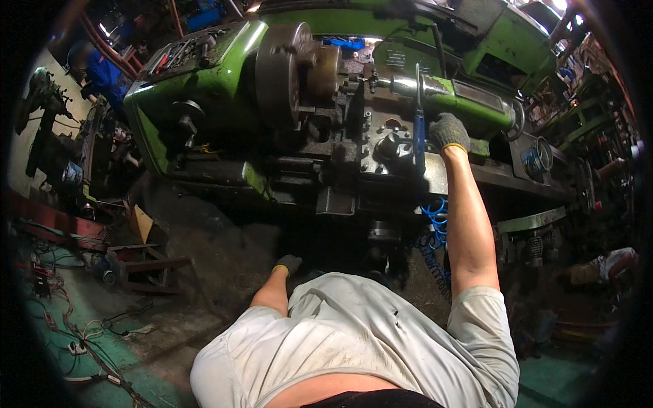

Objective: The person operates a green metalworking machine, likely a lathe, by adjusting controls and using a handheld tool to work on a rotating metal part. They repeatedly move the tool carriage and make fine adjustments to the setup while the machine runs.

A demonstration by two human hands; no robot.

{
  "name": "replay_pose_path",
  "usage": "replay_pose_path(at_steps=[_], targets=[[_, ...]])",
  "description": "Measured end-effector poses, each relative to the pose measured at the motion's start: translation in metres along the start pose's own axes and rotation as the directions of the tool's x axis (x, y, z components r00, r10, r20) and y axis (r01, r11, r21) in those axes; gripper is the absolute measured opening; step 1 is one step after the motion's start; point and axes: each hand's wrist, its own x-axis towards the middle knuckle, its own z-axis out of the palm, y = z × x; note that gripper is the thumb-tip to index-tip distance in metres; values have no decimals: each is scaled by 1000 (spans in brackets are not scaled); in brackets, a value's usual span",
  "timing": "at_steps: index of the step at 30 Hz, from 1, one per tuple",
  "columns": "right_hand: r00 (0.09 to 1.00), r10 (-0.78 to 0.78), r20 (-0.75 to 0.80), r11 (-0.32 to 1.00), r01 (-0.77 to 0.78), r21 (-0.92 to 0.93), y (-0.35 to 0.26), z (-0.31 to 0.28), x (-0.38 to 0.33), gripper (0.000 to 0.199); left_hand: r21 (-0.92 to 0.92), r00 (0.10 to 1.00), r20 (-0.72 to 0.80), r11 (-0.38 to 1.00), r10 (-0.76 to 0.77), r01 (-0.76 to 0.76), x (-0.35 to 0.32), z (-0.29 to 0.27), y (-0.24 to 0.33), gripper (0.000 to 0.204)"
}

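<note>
My right hand, in a grey knit glove with a yellow cuff, reaches over the carriage of a green lathe. Its fingers look curled, and whatever they grip is hidden. Just left of it stands a blue-handled tool with a long thin metal rod pointing up; I cannot tell whether the glove touches it. The lathe's large round chuck is to the left, with a metal cylinder at its face. My left hand, also gloved, hangs low beside my body, its fingers too dark to read.
A coiled blue hose hangs below the carriage. Hand tools lie on the headstock top. At left are a rusty metal frame and cables on the green floor. A person in blue is at far left, another person at far right.
</note>
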Motion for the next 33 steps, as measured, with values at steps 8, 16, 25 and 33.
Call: replay_pose_path(at_steps=[8, 16, 25, 33], targets=[[996, -76, -35, 997, 76, 3, 26, 21, 21, 31, 76, 999, -27, 997, 32, -30, 26, 4, 10, 44], [980, -196, 17, 974, 193, 121, 24, 31, 28, 30, 191, 983, -128, 976, 128, -103, 15, 9, 22, 42], [965, -261, -27, 944, 261, 200, 43, 37, 32, 30, -235, 963, -75, 943, -260, 236, -22, -4, 111, 47], [944, -329, 22, 910, 311, 274, 33, 28, 27, 28, -113, 986, -117, 988, -118, 105, -19, 33, 89, 51]])
